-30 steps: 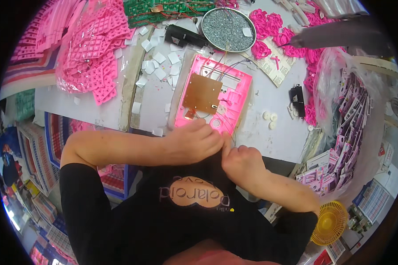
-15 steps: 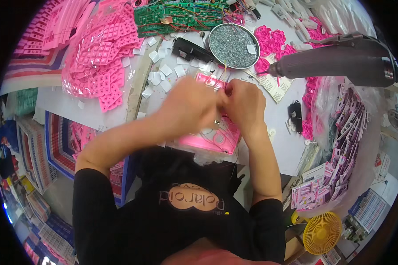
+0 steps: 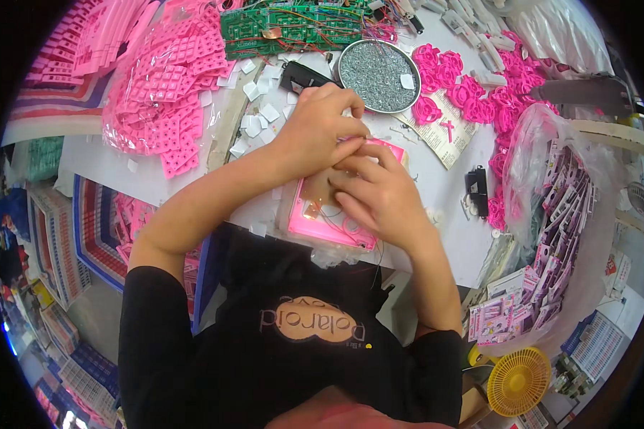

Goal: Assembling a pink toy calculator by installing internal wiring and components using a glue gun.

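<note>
A pink plastic housing (image 3: 304,227) lies in front of me, with a brown circuit board (image 3: 315,187) and thin loose wires in it. Over its far edge, my left hand (image 3: 320,127) is closed, thumb and fingertips pressed together; what they pinch is too small to make out. My right hand (image 3: 388,196) reaches over the board from the right. Its fingers are bent and apart, some of them close to the left fingertips, and no held thing shows between them. The hands cover much of the housing's far and right parts.
Beyond my hands stand a round tray of screws (image 3: 376,76), a black box (image 3: 304,77) and green circuit boards (image 3: 293,28). White pieces (image 3: 268,112) lie left, near bagged pink parts (image 3: 168,86). Pink cord bundles (image 3: 472,100) and a hanging grey electric screwdriver (image 3: 583,94) are right.
The screwdriver has swung away to the right. My left hand has risen slightly, and my right hand has dropped toward me, its fingers loosening over the board, which shows more now.
</note>
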`<state>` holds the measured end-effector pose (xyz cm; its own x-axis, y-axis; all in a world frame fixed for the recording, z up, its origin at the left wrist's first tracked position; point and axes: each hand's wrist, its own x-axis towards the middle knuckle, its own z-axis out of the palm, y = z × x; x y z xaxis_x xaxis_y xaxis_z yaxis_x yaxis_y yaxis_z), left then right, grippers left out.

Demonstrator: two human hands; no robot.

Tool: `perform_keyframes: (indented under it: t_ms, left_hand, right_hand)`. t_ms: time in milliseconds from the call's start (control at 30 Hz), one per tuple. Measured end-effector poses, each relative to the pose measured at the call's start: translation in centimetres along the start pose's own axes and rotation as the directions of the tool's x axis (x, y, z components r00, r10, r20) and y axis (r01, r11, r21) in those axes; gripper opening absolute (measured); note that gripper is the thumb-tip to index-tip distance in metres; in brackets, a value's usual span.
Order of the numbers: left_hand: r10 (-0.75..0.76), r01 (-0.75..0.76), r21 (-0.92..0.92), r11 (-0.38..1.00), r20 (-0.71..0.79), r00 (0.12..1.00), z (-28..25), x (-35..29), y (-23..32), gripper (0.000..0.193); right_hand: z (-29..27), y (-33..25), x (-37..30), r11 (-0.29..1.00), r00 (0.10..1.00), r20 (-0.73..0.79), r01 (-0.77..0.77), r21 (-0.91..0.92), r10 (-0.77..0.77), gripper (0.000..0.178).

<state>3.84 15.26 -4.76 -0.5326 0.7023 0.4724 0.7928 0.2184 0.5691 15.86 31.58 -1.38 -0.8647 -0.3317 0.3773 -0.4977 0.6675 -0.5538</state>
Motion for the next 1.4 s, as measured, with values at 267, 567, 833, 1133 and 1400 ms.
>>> perform_keyframes:
  t_ms: [267,567,833,1133,1400]
  left_hand:
    - [0.004,-0.005,0.023,1.000,0.074,0.997,-0.4,-1.1,1.5,0.015]
    - [-0.358,0.361,-0.182,0.915,0.050,0.933,-0.2,-1.7,2.1,0.011]
    - [0.032,-0.052,0.109,0.993,0.174,0.984,-0.5,-0.9,2.3,0.006]
    - [0.281,-0.391,0.173,0.904,0.447,0.849,-0.1,1.7,2.6,0.009]
    - [0.210,-0.460,0.178,0.870,0.711,0.672,0.5,3.5,4.4,0.011]
  right_hand:
    - [-0.7,0.9,-0.2,0.937,0.962,-0.173,-0.249,-0.244,0.210,0.011]
    - [0.0,-0.9,0.3,0.853,0.950,0.118,-0.200,-0.482,0.289,0.009]
    - [-0.5,-3.0,-2.0,0.926,0.961,0.041,-0.250,-0.282,0.272,0.010]
    - [0.7,-3.2,-2.7,0.922,0.940,-0.147,-0.332,-0.197,0.307,0.013]
    - [0.6,-3.5,-2.6,0.888,0.913,-0.049,-0.406,-0.218,0.405,0.017]
